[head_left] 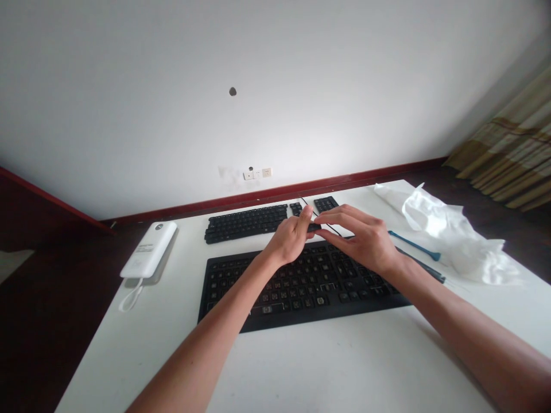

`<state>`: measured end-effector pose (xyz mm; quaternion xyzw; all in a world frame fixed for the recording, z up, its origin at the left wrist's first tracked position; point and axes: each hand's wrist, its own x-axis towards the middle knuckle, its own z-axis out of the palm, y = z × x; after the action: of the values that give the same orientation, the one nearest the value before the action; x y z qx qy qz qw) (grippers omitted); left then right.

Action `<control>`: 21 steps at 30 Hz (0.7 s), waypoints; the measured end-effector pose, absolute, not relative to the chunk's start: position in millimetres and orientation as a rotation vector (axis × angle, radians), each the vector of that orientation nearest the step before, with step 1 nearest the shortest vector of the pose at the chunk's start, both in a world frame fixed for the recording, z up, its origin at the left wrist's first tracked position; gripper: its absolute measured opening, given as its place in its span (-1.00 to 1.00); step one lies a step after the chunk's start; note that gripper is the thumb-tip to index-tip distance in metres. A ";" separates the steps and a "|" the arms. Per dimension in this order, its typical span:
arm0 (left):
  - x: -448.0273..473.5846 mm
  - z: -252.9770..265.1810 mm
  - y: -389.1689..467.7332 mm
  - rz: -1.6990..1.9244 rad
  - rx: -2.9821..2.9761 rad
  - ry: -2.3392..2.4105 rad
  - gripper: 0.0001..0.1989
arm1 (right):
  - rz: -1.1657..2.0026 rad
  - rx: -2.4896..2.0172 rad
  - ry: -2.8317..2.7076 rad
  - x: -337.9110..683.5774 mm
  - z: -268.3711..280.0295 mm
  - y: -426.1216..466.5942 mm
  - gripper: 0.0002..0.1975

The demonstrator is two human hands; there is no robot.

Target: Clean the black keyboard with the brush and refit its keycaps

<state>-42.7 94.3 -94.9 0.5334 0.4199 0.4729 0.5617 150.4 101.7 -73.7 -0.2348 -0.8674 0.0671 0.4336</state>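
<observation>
A black keyboard base (275,292) lies across the white table, its key positions showing bare sockets without caps. Above its back edge, my left hand (293,234) is closed, thumb up, on a small black piece (314,227) that looks like a keycap. My right hand (361,234) pinches the same piece from the other side, thumb below and fingers above. The fingers cover most of it. Behind my hands, black keycaps are laid out in blocks: a large block (246,222) at the left, a narrow one (295,209) in the middle and a number-pad block (326,203) at the right.
A white power bank (149,250) with a looped strap rests at the table's left. On the right lie a blue stick-like tool (415,246), a dark brush-like item (424,267) and a crumpled white plastic bag (456,229). A thin cable (333,229) runs behind my hands.
</observation>
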 end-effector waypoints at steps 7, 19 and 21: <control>-35.9 -95.7 95.6 1.072 1.239 0.822 -0.37 | 0.028 -0.779 -1.964 146.8 -75.3 98.8 -0.87; -21.4 -101.5 88.8 1.126 0.840 0.596 -0.55 | 0.043 -0.853 -1.913 144.1 -82.5 99.2 -0.87; -22.1 -98.3 89.1 1.121 0.755 0.568 -0.55 | 0.024 -0.827 -1.913 144.7 -81.6 100.9 -0.86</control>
<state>-22.1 89.1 -98.3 0.3444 0.2593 0.5116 0.7432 144.7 100.9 -81.6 -0.3427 -0.7926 0.0101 0.5042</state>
